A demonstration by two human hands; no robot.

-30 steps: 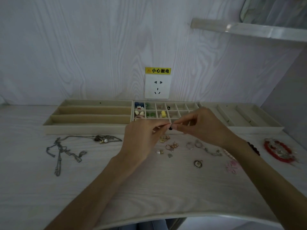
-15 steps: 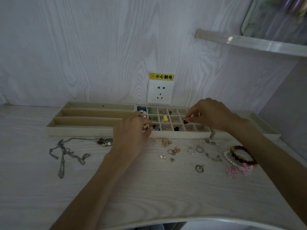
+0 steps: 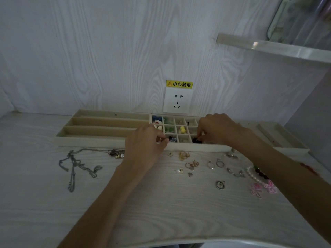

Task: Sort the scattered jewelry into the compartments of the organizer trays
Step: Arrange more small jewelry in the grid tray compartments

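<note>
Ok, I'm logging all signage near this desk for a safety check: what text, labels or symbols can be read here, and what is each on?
"小心触电", with a warning triangle symbol to its left: on the yellow sticker fixed to the wall just above the white wall socket.
No other readable text: the organizer trays and jewelry show none.

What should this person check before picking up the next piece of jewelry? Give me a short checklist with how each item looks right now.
1. Black bead lies inside a front-row cell of the beige grid tray: ok.
2. Right hand has let go of the bead: cannot tell, fingertips touch it.
3. Left hand is empty: cannot tell, fingers are pinched.
4. Loose gold rings within reach on the white wood-grain table: ok.
5. Silver chain necklaces sorted: not ok, on the table.
</note>
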